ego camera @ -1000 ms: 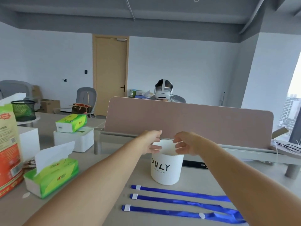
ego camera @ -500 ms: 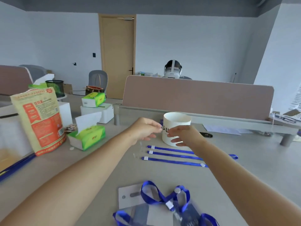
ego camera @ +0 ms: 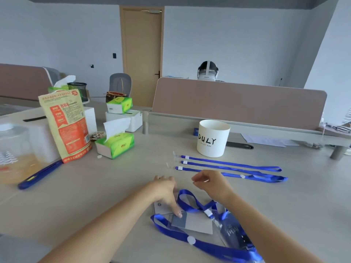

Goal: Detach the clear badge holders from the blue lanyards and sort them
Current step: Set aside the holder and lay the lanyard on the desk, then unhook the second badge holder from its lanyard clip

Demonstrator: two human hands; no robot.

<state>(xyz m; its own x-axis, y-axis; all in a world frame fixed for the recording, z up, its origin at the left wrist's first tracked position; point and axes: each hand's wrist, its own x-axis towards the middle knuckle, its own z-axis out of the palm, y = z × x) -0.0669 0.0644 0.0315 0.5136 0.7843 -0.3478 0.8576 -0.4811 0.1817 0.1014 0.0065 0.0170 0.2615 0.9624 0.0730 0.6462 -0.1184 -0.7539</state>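
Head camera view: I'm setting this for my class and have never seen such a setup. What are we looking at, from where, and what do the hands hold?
No machine here: a person wears a camera on the head, looking down at a desk. The left hand presses a clear badge holder among tangled blue lanyards. The right hand hovers, fingers curled; whether it pinches anything is unclear. Beyond lie three straight lanyards and a white cup.
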